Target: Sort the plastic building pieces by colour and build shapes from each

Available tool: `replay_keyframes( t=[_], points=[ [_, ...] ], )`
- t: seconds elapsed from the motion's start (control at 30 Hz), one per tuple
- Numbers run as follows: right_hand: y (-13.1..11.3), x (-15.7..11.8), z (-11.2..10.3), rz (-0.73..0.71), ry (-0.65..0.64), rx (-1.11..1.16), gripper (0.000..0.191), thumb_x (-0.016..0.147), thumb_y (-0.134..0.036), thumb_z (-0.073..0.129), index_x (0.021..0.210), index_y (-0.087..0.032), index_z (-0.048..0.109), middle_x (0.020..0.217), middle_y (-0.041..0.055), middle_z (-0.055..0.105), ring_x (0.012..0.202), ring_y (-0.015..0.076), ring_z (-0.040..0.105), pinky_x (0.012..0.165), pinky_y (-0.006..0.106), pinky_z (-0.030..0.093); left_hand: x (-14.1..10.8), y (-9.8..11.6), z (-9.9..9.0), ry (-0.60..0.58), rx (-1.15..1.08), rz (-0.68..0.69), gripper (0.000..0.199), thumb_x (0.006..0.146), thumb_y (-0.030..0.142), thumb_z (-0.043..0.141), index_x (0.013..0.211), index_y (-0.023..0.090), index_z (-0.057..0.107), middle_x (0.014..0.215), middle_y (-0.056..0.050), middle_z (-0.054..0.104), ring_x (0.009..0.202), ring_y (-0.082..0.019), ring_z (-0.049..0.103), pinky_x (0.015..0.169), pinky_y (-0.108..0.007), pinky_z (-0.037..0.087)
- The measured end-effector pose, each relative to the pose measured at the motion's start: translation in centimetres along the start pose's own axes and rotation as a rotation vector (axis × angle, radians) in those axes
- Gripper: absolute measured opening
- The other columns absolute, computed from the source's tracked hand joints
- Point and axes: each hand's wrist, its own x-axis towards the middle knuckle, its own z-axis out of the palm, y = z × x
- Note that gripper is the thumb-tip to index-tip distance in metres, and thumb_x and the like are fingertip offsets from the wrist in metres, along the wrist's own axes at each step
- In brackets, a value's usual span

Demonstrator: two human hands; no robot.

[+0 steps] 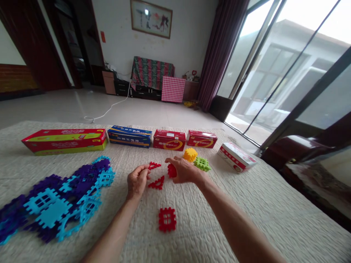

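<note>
My left hand (138, 179) pinches a red triangular building piece (155, 165) by its left end. Just below that piece, a second red triangular piece (157, 183) lies on the quilted cover. My right hand (181, 170) is closed around a red toothed building piece (172, 170), partly hidden by the fingers. Nearer to me, a red square window piece (167, 219) lies flat between my forearms. Beyond my right wrist sit a stack of yellow pieces (190, 155) and a green window piece (202, 164).
Many blue and purple pieces (54, 213) are heaped at the left. A row of boxes stands along the far side: a red-green box (67, 141), a blue box (129, 137) and two red boxes (169, 140). A white-red box (237, 157) lies to the right.
</note>
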Motion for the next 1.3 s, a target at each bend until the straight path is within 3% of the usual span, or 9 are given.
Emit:
replay_keyframes(
  t=[0.2,0.4,0.73,0.93,1.3],
  points=[
    [-1.9,-6.8,0.0,0.038,-0.051,0.058,0.070,0.060,-0.021,0.066,0.128,-0.020,0.048,0.105,0.0088,0.058,0.085,0.0192,0.059,0.072,0.029,0.047,-0.1,0.2,0.1,0.003,-0.019,-0.006,0.029,0.065,0.032,0.060,0.087,0.015,0.070,0.066,0.000,0.065,0.051,-0.011,0.056,0.050,-0.021,0.044],
    [0.0,-11.0,-0.8,0.156,-0.077,0.039,0.072,0.059,-0.017,0.066,0.129,-0.020,0.048,0.107,0.0100,0.057,0.088,0.0209,0.059,0.076,0.032,0.048,-0.3,0.4,0.2,0.001,-0.044,-0.013,0.033,0.062,0.034,0.062,0.086,0.013,0.070,0.065,-0.001,0.065,0.051,-0.012,0.056,0.049,-0.022,0.045],
    [2.9,-12.0,-0.9,0.166,-0.059,-0.004,0.068,0.059,-0.017,0.063,0.125,-0.018,0.050,0.107,0.0112,0.059,0.088,0.0219,0.061,0.075,0.032,0.049,-0.3,0.2,0.1,0.001,-0.009,-0.011,0.029,0.063,0.032,0.062,0.085,0.015,0.070,0.063,0.001,0.065,0.051,-0.011,0.056,0.050,-0.021,0.044],
    [3.2,-11.9,-1.2,0.173,-0.074,-0.044,0.065,0.062,-0.021,0.062,0.126,-0.018,0.049,0.108,0.0121,0.060,0.091,0.0235,0.061,0.077,0.033,0.049,-0.2,0.2,0.1,-0.010,-0.022,-0.014,0.028,0.063,0.031,0.062,0.085,0.015,0.070,0.063,0.001,0.064,0.051,-0.011,0.055,0.050,-0.021,0.044],
    [3.2,-13.0,-1.5,0.154,-0.012,-0.047,0.081,0.059,-0.023,0.070,0.134,-0.018,0.041,0.122,0.0142,0.053,0.108,0.0290,0.053,0.092,0.043,0.045,-0.2,0.2,0.1,-0.012,-0.028,-0.010,0.029,0.062,0.031,0.062,0.085,0.015,0.071,0.064,0.001,0.065,0.051,-0.010,0.055,0.049,-0.020,0.044]
  ],
)
